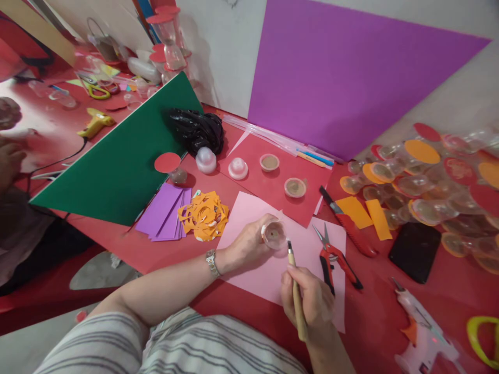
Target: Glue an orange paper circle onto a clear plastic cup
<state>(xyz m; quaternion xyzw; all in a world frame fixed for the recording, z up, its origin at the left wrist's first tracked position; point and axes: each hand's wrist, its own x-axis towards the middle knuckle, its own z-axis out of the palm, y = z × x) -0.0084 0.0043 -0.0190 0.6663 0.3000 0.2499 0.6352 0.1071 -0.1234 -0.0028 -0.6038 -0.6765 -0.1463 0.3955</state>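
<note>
My left hand (253,241), with a wristwatch at the wrist, is closed around a small clear plastic cup (273,235). The cup's round face is turned up toward me, with a small dark spot in its middle. In my right hand (306,293) is a slim wooden-handled tool (299,311), gripped like a pen. Its thin dark tip points up beside the cup's right edge; whether it touches is unclear. Both hands are over a pink sheet (244,213). Farther back, two small cups (295,187) of brown material stand on red card, near a whitish plastic cap (237,168).
Right of the sheet lie red-handled pliers (331,254), a red saw (353,231), a phone (416,252) and a glue gun (427,324). Orange cutouts (205,215) and purple strips (166,213) lie left. A green board (128,150) stands between me and another person's hand (11,161).
</note>
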